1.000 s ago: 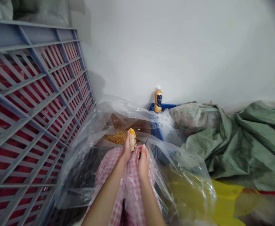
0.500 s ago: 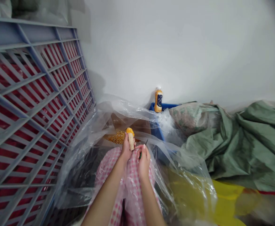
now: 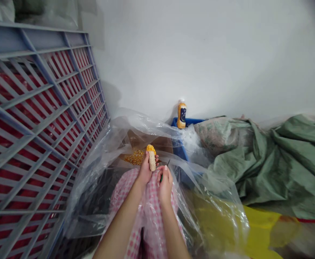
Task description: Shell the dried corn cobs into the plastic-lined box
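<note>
My left hand (image 3: 146,171) is wrapped round a corn cob (image 3: 152,160). Yellow kernels cover its upper end, while the side facing me is bare and pale. Close by on the right, my right hand (image 3: 165,181) is closed on a thin dark-tipped tool with a green handle (image 3: 161,177); its tip points up and away, apart from the cob. What kind of tool it is, I cannot make out. Loose corn kernels (image 3: 134,157) lie in a heap beyond my left hand, inside a clear plastic bag (image 3: 143,120) that spreads round my knees.
A tall slatted crate (image 3: 42,118) with red contents stands close on the left. Ahead, an orange bottle (image 3: 181,114) stands at a blue bin (image 3: 183,153) against the white wall (image 3: 200,54). Green tarpaulin (image 3: 281,162) and yellow sheeting (image 3: 259,230) lie on the right.
The cob and my left hand have shifted slightly to the right and up, and the cob is turned a little. My right hand has barely moved.
</note>
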The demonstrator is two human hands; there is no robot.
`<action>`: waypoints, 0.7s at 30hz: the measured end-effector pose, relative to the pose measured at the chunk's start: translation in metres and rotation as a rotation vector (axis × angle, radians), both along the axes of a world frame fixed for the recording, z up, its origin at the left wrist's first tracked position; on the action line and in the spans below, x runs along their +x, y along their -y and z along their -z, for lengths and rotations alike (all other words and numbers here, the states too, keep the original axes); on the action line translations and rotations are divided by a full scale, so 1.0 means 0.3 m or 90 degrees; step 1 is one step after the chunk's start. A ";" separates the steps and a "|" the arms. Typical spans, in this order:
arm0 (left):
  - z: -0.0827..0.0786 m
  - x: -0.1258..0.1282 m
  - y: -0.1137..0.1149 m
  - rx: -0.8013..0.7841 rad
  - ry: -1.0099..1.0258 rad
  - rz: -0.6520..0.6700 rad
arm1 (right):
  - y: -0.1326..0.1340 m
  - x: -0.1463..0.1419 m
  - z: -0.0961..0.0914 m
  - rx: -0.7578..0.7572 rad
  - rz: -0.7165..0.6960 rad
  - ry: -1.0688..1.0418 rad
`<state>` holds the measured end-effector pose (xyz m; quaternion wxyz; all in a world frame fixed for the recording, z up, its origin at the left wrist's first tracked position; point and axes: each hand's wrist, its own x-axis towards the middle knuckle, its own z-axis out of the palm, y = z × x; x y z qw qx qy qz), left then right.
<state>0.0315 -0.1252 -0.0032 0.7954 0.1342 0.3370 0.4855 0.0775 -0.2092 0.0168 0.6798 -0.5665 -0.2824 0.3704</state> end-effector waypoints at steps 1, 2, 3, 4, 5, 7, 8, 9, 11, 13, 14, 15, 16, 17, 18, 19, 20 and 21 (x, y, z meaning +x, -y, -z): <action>-0.006 -0.001 0.002 0.007 0.010 -0.003 | 0.000 0.001 0.003 0.002 0.000 -0.001; -0.012 -0.002 0.005 0.013 0.018 -0.011 | -0.001 0.001 0.006 0.002 -0.001 -0.001; -0.017 -0.002 0.007 0.017 0.021 -0.017 | -0.001 0.002 0.010 0.002 -0.002 -0.001; -0.022 -0.002 0.010 0.014 0.019 -0.014 | -0.001 0.003 0.013 0.003 -0.004 0.000; -0.025 -0.001 0.012 0.013 0.013 -0.013 | -0.001 0.003 0.015 0.003 -0.006 0.000; -0.030 0.000 0.017 0.023 0.008 -0.006 | -0.001 0.003 0.016 0.003 -0.011 0.000; -0.031 0.000 0.020 0.029 0.010 0.003 | -0.001 0.003 0.014 0.004 -0.012 -0.002; -0.032 0.000 0.022 0.033 0.012 0.017 | -0.001 0.002 0.011 0.005 -0.010 -0.005; -0.034 0.000 0.024 0.037 0.022 0.046 | -0.001 0.000 0.005 0.010 -0.005 -0.009; -0.034 0.000 0.026 0.048 0.036 0.065 | 0.000 -0.001 0.002 0.014 -0.003 -0.011; -0.035 0.000 0.027 0.061 0.040 0.065 | 0.001 -0.001 0.002 0.015 -0.002 -0.011; -0.035 0.001 0.028 0.075 0.039 0.061 | 0.001 -0.002 0.003 0.015 -0.003 -0.012; -0.035 0.002 0.029 0.087 0.030 0.056 | 0.001 -0.002 0.004 0.014 -0.003 -0.013; -0.037 0.003 0.031 0.097 0.015 0.051 | 0.001 -0.002 0.007 0.015 -0.001 -0.013; -0.038 0.004 0.034 0.105 -0.001 0.047 | 0.000 -0.002 0.009 0.016 0.002 -0.012; -0.041 0.005 0.036 0.113 -0.017 0.042 | -0.001 -0.003 0.012 0.017 0.006 -0.010; -0.044 0.006 0.039 0.120 -0.030 0.041 | -0.002 -0.003 0.014 0.019 0.009 -0.007; -0.046 0.007 0.041 0.128 -0.040 0.040 | -0.003 -0.003 0.015 0.019 0.011 -0.005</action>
